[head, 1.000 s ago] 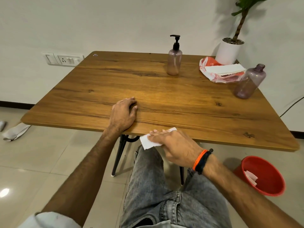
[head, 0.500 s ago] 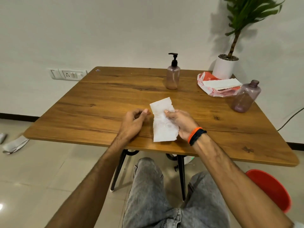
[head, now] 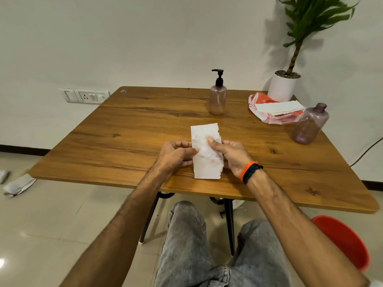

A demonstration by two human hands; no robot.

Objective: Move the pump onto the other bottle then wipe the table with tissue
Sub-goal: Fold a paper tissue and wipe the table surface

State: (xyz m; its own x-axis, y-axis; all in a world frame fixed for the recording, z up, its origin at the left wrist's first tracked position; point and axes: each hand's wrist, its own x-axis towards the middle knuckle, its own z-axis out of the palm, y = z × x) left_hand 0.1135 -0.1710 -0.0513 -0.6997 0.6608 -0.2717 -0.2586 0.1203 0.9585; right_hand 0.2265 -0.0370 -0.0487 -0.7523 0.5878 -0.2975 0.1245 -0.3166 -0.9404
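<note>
A white tissue [head: 204, 151] with torn edges stands upright above the near middle of the wooden table [head: 128, 129]. My left hand [head: 176, 155] pinches its left edge and my right hand [head: 232, 155] grips its right side, thumb across the front. The tall tinted bottle [head: 217, 99] at the back centre carries the black pump [head: 219, 77]. A wider tinted bottle [head: 309, 125] with an uncapped neck stands near the right edge.
An orange-and-white tissue pack [head: 274, 111] lies at the back right, in front of a potted plant [head: 284, 88]. A red bin [head: 344, 243] sits on the floor at the lower right. A crumpled cloth [head: 17, 185] lies on the floor at left.
The tissue has come up from the table's front edge and now stands upright over the table. My left hand has left the tabletop and taken the tissue's left edge.
</note>
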